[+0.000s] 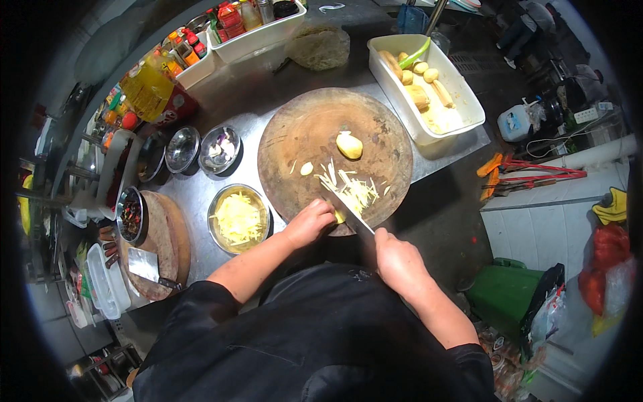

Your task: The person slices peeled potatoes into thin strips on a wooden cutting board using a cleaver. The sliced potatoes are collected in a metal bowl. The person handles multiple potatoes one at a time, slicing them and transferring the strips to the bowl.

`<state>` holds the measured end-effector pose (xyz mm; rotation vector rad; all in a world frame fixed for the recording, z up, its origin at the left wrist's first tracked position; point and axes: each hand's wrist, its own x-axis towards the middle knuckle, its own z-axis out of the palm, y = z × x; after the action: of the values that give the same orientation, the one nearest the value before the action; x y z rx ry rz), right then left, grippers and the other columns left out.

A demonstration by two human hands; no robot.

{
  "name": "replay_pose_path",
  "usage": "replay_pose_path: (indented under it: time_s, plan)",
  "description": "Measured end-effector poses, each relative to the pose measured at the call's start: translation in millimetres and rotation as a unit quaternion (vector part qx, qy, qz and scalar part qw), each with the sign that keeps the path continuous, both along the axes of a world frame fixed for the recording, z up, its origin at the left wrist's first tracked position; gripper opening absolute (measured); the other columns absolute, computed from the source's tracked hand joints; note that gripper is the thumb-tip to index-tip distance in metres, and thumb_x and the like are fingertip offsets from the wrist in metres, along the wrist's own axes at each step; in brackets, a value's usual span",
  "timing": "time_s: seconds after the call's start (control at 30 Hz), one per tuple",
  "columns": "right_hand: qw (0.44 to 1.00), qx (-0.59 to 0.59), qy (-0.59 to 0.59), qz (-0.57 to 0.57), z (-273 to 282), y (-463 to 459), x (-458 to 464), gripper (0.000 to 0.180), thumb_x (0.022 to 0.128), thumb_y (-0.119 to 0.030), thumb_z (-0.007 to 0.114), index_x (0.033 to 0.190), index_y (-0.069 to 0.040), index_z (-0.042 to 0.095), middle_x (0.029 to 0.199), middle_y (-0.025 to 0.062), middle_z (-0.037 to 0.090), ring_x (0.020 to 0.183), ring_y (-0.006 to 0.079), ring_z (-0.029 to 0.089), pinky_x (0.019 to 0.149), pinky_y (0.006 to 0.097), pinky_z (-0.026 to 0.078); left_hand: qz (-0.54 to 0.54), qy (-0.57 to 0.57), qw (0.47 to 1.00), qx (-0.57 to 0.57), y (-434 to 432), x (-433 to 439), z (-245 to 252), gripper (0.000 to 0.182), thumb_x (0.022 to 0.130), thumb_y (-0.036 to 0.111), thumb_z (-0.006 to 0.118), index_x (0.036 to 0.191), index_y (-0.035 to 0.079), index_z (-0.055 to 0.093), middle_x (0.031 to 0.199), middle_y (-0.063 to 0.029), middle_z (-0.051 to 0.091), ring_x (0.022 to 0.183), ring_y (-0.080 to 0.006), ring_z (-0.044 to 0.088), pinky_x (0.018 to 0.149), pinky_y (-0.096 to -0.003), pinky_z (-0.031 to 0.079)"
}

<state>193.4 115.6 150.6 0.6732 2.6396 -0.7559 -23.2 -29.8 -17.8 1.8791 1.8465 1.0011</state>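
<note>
My right hand (pixel 402 259) grips a cleaver (pixel 354 218) whose blade stands over the near part of a round wooden chopping board (pixel 296 120). Curled against the blade's left side, my left hand (pixel 311 223) holds down a piece of potato (pixel 339 217), mostly hidden by fingers and steel. Thin potato strips (pixel 359 192) lie in a loose pile just right of the blade. Farther back on the board rests a whole peeled potato (pixel 349 145), with a small potato slice (pixel 306 168) to its left. A steel bowl (pixel 213 233) of potato shreds (pixel 238 218) stands left of the board.
A white tub (pixel 427 138) with peeled vegetables stands at back right. Steel bowls (pixel 182 149) line the left side, one holding garlic-like pieces (pixel 221 146). Another cleaver (pixel 144 264) lies on a smaller board (pixel 171 236). Condiment bins (pixel 256 42) sit behind; a green bin (pixel 507 291) is at right.
</note>
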Motion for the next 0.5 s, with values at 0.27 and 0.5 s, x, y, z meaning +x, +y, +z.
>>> replay_pose_path:
  time_s: [0.27,0.5]
  plan:
    - [0.998,0.009,-0.048,-0.033,-34,-13,7,0.01,0.096,-0.004,0.048,0.105,0.001,0.047,0.101,0.029,0.067,0.087,0.049,0.069,0.078,0.056,0.055,-0.026,0.014,0.999,0.043,1,0,-6,0.024,0.08,0.004,0.067,0.104,0.006,0.067,0.112,-0.0118,0.063,0.104,-0.0349,0.058,0.092,-0.0414,0.05]
    - [0.999,0.024,-0.013,-0.038,-43,-12,8,0.01,0.096,-0.006,0.051,0.1,0.002,0.046,0.096,0.0313,0.066,0.085,0.0507,0.067,0.075,0.0568,0.054,-0.013,0.026,0.999,0.03,-11,-2,5,0.028,0.08,0.004,0.065,0.108,0.006,0.065,0.116,-0.0112,0.063,0.108,-0.0349,0.058,0.093,-0.0415,0.052]
